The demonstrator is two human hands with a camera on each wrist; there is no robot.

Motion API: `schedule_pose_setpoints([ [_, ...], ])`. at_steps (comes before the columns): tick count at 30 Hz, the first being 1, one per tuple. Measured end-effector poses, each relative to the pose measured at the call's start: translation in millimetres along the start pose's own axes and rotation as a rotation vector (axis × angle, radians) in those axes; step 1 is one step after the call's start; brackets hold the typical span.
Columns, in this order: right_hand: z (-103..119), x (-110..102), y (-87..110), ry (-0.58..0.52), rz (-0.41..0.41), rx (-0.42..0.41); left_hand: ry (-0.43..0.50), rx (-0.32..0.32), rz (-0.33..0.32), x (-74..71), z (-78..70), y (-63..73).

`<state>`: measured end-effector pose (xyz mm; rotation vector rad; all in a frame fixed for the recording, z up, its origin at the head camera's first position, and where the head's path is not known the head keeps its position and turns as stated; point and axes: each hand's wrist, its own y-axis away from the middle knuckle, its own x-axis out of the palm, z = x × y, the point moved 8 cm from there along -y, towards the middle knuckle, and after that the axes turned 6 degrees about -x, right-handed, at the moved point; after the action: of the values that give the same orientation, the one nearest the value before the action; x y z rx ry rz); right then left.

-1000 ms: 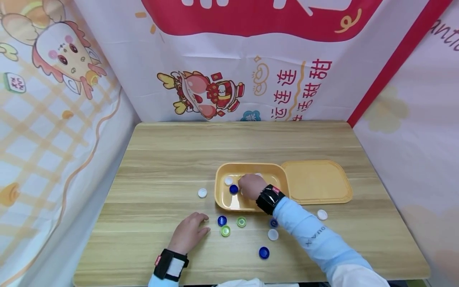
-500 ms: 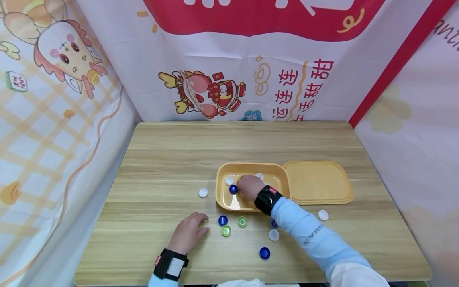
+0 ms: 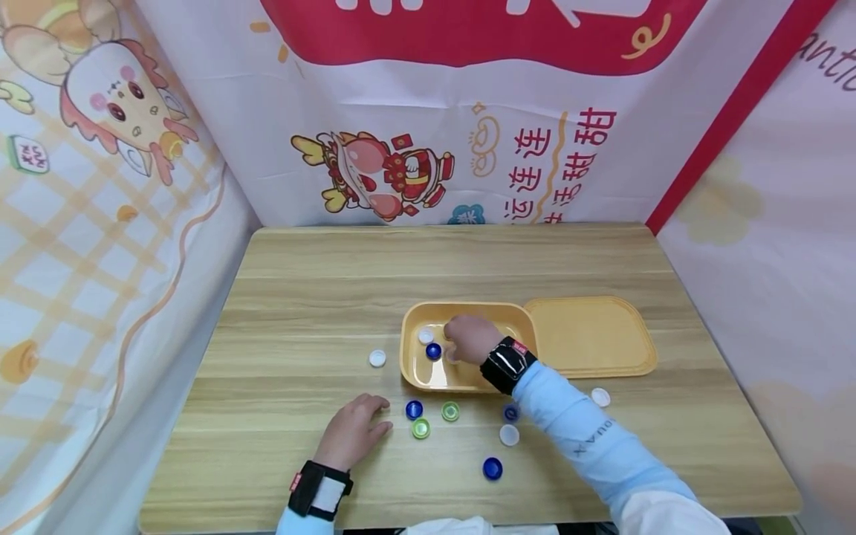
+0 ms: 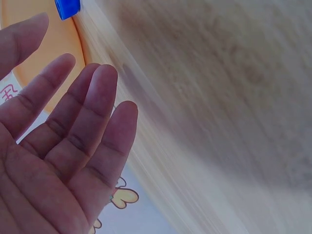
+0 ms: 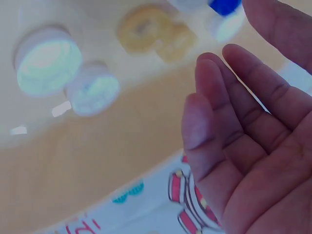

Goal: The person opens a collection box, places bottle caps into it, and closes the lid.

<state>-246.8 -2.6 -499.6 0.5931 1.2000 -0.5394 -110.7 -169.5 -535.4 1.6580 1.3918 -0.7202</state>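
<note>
My right hand [image 3: 473, 339] hovers over the yellow tray [image 3: 409, 375]. In the right wrist view its fingers [image 5: 199, 122] are gently bent, thumb apart, with nothing between them. Near the fingers inside the tray are two white bottle caps [image 5: 48, 62]; a blue bottle cap [image 5: 225, 6] shows by the thumb. The head view shows a white cap [image 3: 426, 336] and that blue cap [image 3: 433, 351] left of the hand, which hides part of the tray. My left hand [image 3: 352, 431] lies low over the table, relaxed and holding nothing, left of a blue cap [image 3: 414, 409] and a green cap [image 3: 420, 429].
A flat yellow lid [image 3: 591, 338] adjoins the tray's right side. Loose on the wooden table [image 3: 301, 297] are another green cap [image 3: 450, 412], a blue cap [image 3: 492, 469], a translucent cap [image 3: 509, 435] and white caps [image 3: 377, 359]. Printed cloths stand behind and at the sides.
My right hand has lifted slightly toward the back of the tray, and its thumb has parted from the fingers. A white cap seen behind it half a second ago is now covered. The left hand stays put.
</note>
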Motion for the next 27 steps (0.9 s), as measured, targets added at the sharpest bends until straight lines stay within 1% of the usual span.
schedule_pose_setpoints([
  [3, 1.5, -15.5, 9.1, -0.037, 0.002, 0.012, -0.008, 0.024, 0.004, 4.5, -4.6, -2.5],
  [6, 1.7, -32.4, 20.3, -0.085, -0.014, 0.047, -0.018, 0.047, 0.003, 8.5, -11.2, -5.6],
  [9, 1.3, -47.7, 32.4, -0.11, -0.058, 0.065, -0.026, 0.059, -0.003, 10.1, -18.4, -8.4],
  [12, 0.6, -60.3, 45.9, -0.096, -0.109, 0.07, -0.034, 0.067, -0.015, 10.8, -25.4, -11.2],
  [15, -0.1, -70.2, 60.8, -0.078, -0.164, 0.073, -0.044, 0.087, -0.015, 13.3, -31.2, -14.4],
  [21, -2.4, -76.0, 91.2, -0.104, -0.25, 0.072, -0.055, 0.127, 0.014, 19.7, -40.4, -17.8],
  [27, -5.2, -72.1, 120.6, -0.141, -0.257, 0.141, -0.086, 0.148, 0.009, 22.9, -44.8, -18.9],
])
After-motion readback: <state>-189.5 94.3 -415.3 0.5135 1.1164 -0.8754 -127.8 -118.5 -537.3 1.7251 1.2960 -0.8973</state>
